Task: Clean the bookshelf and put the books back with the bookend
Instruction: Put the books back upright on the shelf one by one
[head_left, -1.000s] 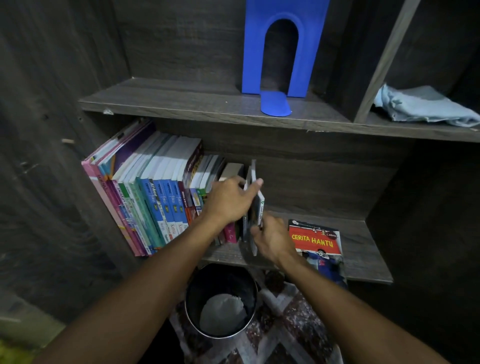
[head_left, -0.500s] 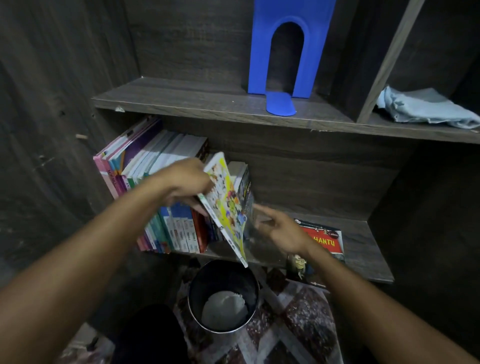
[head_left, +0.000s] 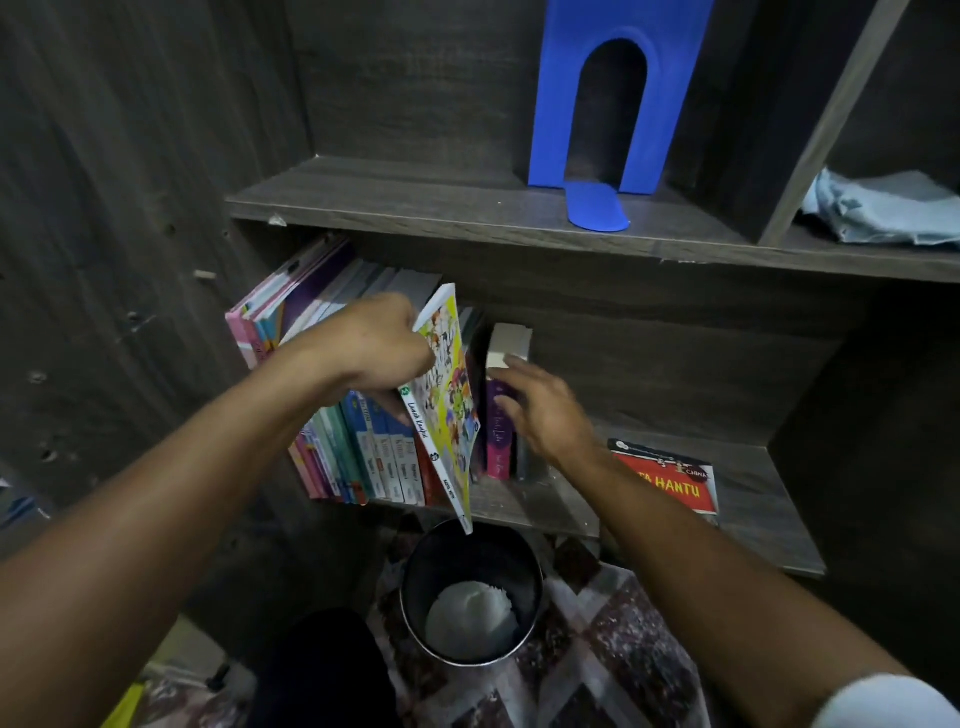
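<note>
Head camera looks down into a dark wooden bookshelf. The left hand (head_left: 379, 353) grips a thin comic book (head_left: 449, 410) with a yellow cover. Its fingers curl round the book's upper part near the spine, so the book hangs tilted with its bottom corner out past the shelf edge, above a bin (head_left: 470, 592). The comic book is at the right end of the row of books (head_left: 358, 452) that leans on the lower shelf (head_left: 763, 509). The right hand (head_left: 545, 415) is loosely spread and holds nothing; its fingertips touch the top of a purple book (head_left: 497, 436) standing just beside the comic book.

The comic book looks like a light, floppy paperback, and its glossy cover may slip in a one-corner grip. A hold along the spine, with the other hand under the bottom edge, would likely keep it from bending as it goes between its neighbours. The thin books in the row seem apt to topple sideways unless something braces them.

The blue bookend (head_left: 613, 104) stands on the upper shelf (head_left: 389, 197), well apart from the row. It looks stiff and light, best taken by its upright plate so the flat tongue can slide under the books.

The shelf boards are matte, dark and wood-grained. A red book (head_left: 670, 486) lies flat on the lower shelf to the right of both hands. A pale cloth (head_left: 883, 213) lies crumpled in the compartment beyond the slanted divider. The bin, with something pale inside, stands on a patterned rug (head_left: 597, 649). The light is dim.
</note>
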